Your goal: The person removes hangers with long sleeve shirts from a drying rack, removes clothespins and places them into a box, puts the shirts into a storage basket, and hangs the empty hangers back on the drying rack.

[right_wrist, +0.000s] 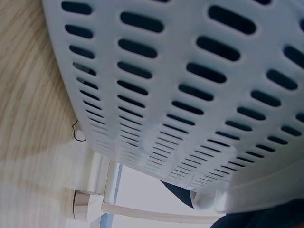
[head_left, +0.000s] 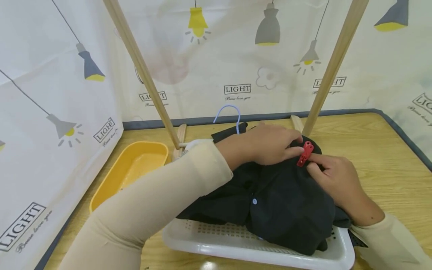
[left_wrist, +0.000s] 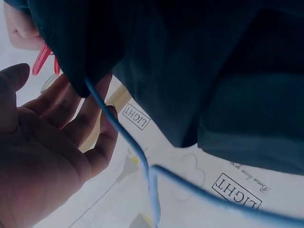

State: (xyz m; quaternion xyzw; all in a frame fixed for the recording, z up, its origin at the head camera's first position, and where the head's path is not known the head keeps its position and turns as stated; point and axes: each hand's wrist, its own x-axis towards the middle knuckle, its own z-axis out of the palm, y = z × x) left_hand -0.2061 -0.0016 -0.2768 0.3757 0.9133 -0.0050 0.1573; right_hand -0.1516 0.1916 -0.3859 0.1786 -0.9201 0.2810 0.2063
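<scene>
A black buttoned garment [head_left: 290, 202] lies bunched over a white basket, with a light-blue hanger [head_left: 229, 107] at its neck; the hanger [left_wrist: 128, 130] also crosses the left wrist view. A red clothespin [head_left: 305, 153] sits at the garment's upper right edge. My left hand [head_left: 273, 144] reaches over the garment, thumb tip beside the clothespin. In the left wrist view, the left hand [left_wrist: 52, 142] has its thumb apart and fingers loosely bent behind the cloth. My right hand [head_left: 337, 180] pinches at the clothespin with thumb and index finger; part of that contact is hidden.
The slotted white basket [head_left: 206, 243] stands on the wooden table [head_left: 388, 150]; its wall [right_wrist: 161, 85] fills the right wrist view. A yellow tray [head_left: 143, 161] lies at left. Wooden posts [head_left: 145, 75] rise behind the garment, before a lamp-patterned curtain [head_left: 202, 67].
</scene>
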